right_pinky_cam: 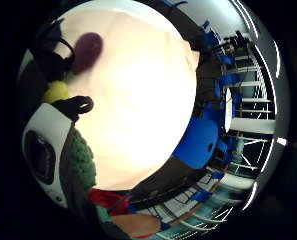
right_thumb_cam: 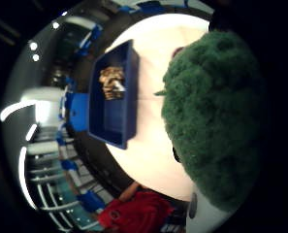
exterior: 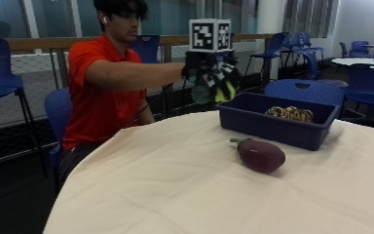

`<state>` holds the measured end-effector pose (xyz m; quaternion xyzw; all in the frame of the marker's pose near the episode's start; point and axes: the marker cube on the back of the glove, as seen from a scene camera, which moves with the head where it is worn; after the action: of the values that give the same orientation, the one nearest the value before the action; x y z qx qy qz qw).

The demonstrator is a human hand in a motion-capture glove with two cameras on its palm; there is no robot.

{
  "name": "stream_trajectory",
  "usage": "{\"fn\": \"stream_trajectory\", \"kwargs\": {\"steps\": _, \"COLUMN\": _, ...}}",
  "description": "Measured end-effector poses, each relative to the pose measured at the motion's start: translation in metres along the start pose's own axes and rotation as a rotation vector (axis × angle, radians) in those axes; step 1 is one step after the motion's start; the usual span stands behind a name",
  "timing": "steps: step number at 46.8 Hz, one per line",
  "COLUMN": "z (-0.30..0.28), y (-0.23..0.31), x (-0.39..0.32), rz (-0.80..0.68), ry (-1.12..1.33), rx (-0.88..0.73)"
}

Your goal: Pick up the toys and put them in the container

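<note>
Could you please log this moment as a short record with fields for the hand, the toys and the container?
hand: gloved right hand raised above the table, near the container's near end
held toy: green and yellow plush toy, gripped in the hand
container: blue bin on the table
in container: one tan striped toy
left on table: purple eggplant toy, lying in front of the bin, untouched
progress: one toy in, one carried, one to go

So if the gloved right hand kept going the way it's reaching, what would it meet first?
Probably the blue container. The right hand holds a green toy above the table, just short of the container's near end; depth is unclear, so it might pass over the rim.
</note>
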<state>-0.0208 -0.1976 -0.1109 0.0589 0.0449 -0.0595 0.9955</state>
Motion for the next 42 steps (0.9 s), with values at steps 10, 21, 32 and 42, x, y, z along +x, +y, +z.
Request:
{"fn": "stream_trajectory", "kwargs": {"steps": 10, "z": -0.017, "y": -0.045, "x": -0.111, "rz": -0.131, "ry": -0.021, "rx": 0.011}}
{"fn": "stream_trajectory", "kwargs": {"steps": 21, "z": -0.015, "y": -0.087, "x": -0.203, "rz": -0.206, "ry": 0.006, "rx": 0.037}}
{"fn": "stream_trajectory", "kwargs": {"steps": 32, "z": 0.003, "y": -0.096, "x": -0.232, "rz": -0.272, "ry": -0.004, "rx": -0.035}}
{"fn": "stream_trajectory", "kwargs": {"steps": 42, "z": 0.020, "y": -0.096, "x": -0.203, "rz": -0.223, "ry": 0.065, "rx": -0.089}}
